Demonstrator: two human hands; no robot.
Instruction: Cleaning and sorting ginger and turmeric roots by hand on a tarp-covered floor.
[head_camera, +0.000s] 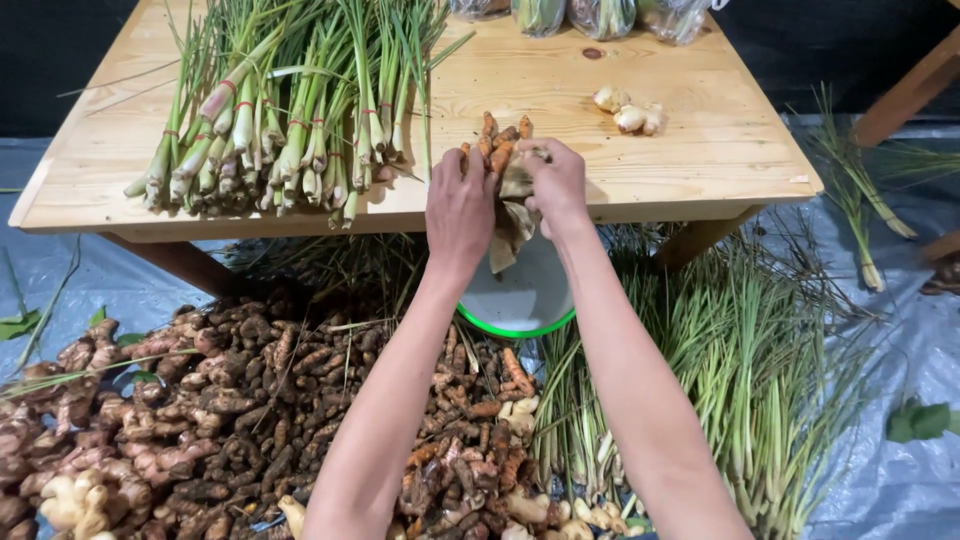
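Note:
My left hand (460, 205) and my right hand (553, 180) are raised together over the front edge of the wooden table (700, 150). Both grip a clump of orange turmeric roots (497, 140) with a pale dried leaf strip (510, 225) hanging beneath it. The left hand closes on the clump's left side, and the right hand's fingers pinch the strip at the clump's right side. A white round scale pan with a green rim (520, 300) sits directly below the hands.
Bundles of lemongrass (280, 110) tied with red bands lie on the table's left half. A few pale ginger pieces (628, 110) rest at its right, plastic bags (590, 15) at the back. Below, a root pile (220, 400) and loose lemongrass (730, 380) cover a grey tarp (900, 330).

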